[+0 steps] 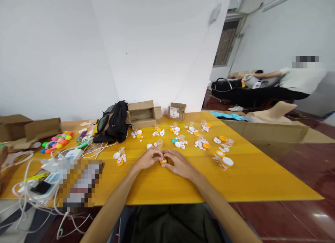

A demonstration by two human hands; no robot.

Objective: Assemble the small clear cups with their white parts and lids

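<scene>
My left hand [149,159] and my right hand [180,164] meet near the front middle of the table. Between their fingertips is a small orange ring-shaped part [163,161] with white on it; both hands are closed on it, and the fingers cover much of it. Just beyond my left hand stand a clear plastic cup [159,143] and a white round cap [149,146]. To the right of my hands sit two clear jars, one with an orange-rimmed lid [220,154] and one with a white lid [227,162].
Several small groups of cups, rings and white discs [180,144] are spread over the yellow table [251,180]. Cardboard boxes [142,114] and a black bag [117,122] stand behind. Power strips [49,187] with cables and colourful balls [59,140] lie left. A person [298,79] sits far right.
</scene>
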